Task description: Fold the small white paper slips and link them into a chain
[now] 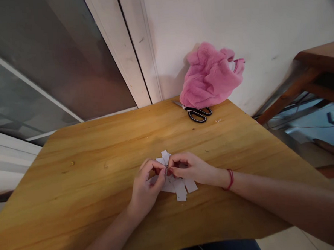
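L hand (145, 187) & R hand (194, 169) close tog., both in pinch pose

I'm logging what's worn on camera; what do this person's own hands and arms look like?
The left hand and right hand are bare, without gloves, and no sleeves are visible. A thin red bracelet, like doubled cord, circles the right wrist.

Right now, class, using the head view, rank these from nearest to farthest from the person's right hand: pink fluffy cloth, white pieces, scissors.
1. White pieces: partly under the right hand.
2. Scissors: beyond the hand, toward the table's far edge.
3. Pink fluffy cloth: farthest, just behind the scissors.
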`<state>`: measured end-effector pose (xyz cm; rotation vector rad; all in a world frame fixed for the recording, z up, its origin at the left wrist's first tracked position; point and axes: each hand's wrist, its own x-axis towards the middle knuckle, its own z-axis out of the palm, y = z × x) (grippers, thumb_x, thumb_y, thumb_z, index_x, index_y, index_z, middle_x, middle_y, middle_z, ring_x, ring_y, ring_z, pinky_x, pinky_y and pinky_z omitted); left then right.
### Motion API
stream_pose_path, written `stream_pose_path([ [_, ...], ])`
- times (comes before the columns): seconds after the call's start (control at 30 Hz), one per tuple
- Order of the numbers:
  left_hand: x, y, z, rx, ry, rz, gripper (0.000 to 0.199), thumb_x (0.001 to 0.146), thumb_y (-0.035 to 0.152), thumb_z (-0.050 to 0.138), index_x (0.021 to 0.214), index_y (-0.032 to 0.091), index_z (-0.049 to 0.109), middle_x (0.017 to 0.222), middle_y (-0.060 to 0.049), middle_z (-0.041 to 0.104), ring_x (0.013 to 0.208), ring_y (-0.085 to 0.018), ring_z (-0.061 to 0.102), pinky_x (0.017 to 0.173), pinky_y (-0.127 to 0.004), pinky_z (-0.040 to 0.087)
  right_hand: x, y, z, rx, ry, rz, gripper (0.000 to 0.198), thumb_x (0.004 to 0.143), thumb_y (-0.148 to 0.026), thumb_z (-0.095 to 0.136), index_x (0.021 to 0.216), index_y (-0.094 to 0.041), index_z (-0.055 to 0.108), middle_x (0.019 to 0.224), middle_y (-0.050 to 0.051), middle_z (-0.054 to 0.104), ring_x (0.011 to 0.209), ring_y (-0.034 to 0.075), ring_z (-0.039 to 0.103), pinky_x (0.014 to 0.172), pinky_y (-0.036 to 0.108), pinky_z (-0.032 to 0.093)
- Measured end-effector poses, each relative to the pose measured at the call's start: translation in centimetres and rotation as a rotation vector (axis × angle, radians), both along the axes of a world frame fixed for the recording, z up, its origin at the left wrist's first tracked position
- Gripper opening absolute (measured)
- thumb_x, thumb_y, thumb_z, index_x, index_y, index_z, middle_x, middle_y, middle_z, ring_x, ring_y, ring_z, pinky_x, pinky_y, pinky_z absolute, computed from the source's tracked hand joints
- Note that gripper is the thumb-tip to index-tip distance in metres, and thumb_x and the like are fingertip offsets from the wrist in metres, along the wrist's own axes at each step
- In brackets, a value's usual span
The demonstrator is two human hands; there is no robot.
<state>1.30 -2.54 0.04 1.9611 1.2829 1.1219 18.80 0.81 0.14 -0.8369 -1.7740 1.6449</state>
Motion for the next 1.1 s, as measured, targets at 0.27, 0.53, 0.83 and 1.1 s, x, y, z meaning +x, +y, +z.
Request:
stream_pose_path([
  [0.27,-0.3,0.4,0.0,-0.266,-0.179,-0.044,0.011,0.084,0.027,0.051,0.079,0.019,0.056,0.074,0.000,0.055,0.066,-0.011,0.053,0.059,-0.022,0.046,0.0,0.0,0.1,0.031,-0.006,-0.040,0.009,0.079,-0.018,0.050,0.071,-0.016,0.053,0.066,-0.003,0.049,0.059,0.008,0.043,0.054,0.020,0.035],
  [0.53,-0.4,0.6,0.2,-0.052,-0.041,-0.033,0.014,0.078,0.022,0.061,0.092,0.021,0.061,0.082,-0.002,0.055,0.073,-0.012,0.055,0.064,-0.024,0.049,0.0,-0.1,-0.1,0.239,-0.112,-0.124,0.008,0.078,-0.017,0.051,0.071,-0.016,0.054,0.062,-0.004,0.048,0.057,0.007,0.042,0.051,0.018,0.032],
  [0.83,-0.9,0.8,-0.3,0.344,0.240,-0.023,0.014,0.079,0.012,0.059,0.089,0.020,0.064,0.080,-0.002,0.058,0.072,-0.012,0.055,0.065,-0.024,0.047,-0.2,-0.2,-0.1,0.543,-0.237,-0.221,0.010,0.073,-0.011,0.054,0.064,-0.016,0.054,0.059,-0.004,0.052,0.056,0.008,0.047,0.059,0.020,0.036],
  [1.1,-0.5,0.5,0.1,0.612,0.667,0.017,0.011,0.078,0.012,0.056,0.085,0.017,0.062,0.075,-0.004,0.061,0.074,-0.017,0.055,0.069,-0.028,0.046,-0.4,-0.5,-0.5,0.600,-0.271,-0.260,0.010,0.069,-0.008,0.057,0.064,-0.016,0.054,0.059,-0.005,0.054,0.057,0.008,0.047,0.066,0.024,0.036],
])
